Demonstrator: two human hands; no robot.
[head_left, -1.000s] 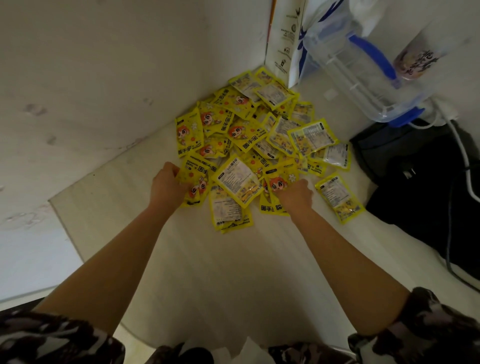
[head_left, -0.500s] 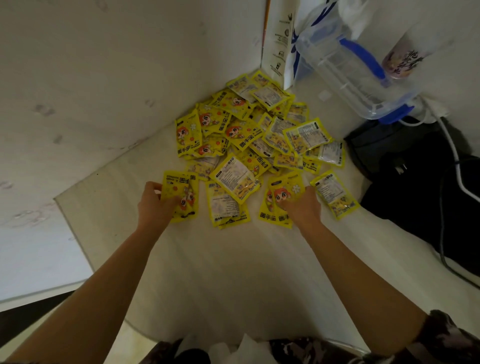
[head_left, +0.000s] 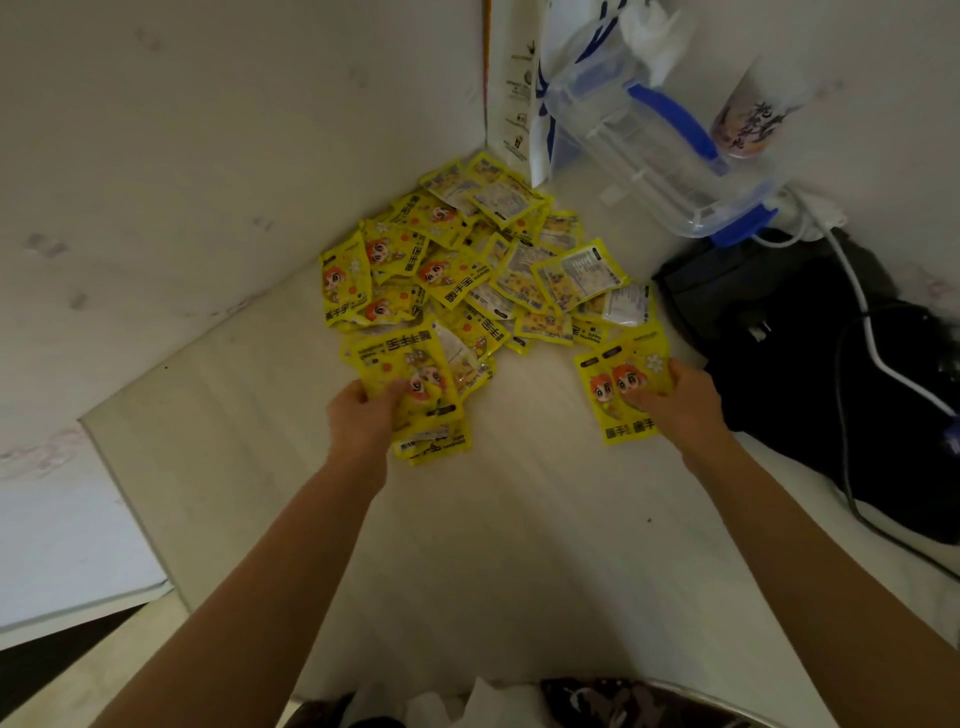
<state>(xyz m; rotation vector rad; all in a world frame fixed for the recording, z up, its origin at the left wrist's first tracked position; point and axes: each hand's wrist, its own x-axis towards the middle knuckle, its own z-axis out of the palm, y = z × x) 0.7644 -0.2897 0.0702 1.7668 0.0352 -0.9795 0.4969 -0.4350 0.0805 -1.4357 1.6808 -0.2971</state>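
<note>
1. We have lifted packets out of the pile of yellow packets. A second ago both hands were dug into its near edge; now each has come away with its own share, so the gathering is under way, with most of the heap yet to collect.
2. The left bunch is several packets fanned together, held at the near edge of the pile and overlapping it. Whether the lowest ones rest on the tabletop we cannot tell.
3. The right pair — two packets side by side, faces up — has moved off to the right, clear of the pile and towards the tabletop's right edge.
4. Our left hand grips its bunch from below, thumb curled over the top packet and fingers hidden underneath; the forearm runs straight in from the near edge.
5. Our right hand pinches the pair at its right side with the thumb on top, and the forearm angles in from the near right.
6. The rest of the pile sits in the far corner of the tabletop, pressed against the wall on the left.
7. Further out, a black bag lies just beside the right hand with a white cable across it — a snag risk, we judge, if the hand drifts further. A clear container and a paper bag stand at the far edge.
</note>
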